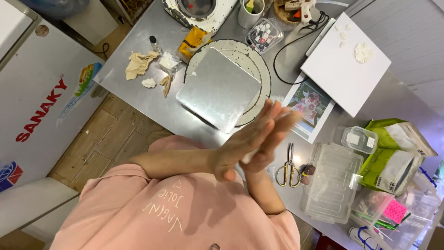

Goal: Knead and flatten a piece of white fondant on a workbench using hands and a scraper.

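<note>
My left hand (238,146) and my right hand (277,125) are pressed flat together, palm to palm, over the near edge of the steel table (138,99). The fingers are straight and point up and to the right, and the right fingertips are blurred. A small pale lump (246,158) shows between the heels of the palms. Just beyond the hands a square shiny metal plate (218,89) lies on a round speckled dish (262,69). A pair of gold-handled scissors (288,167) lies right of my right forearm.
A white board (344,69) with a white flower (363,52) lies over a flower picture (309,103). Clear plastic boxes (330,183) and green bags (393,153) are at the right. Pale lumps and a crumpled cloth (138,65) lie at the left. A white chest appliance (41,99) stands left of the table.
</note>
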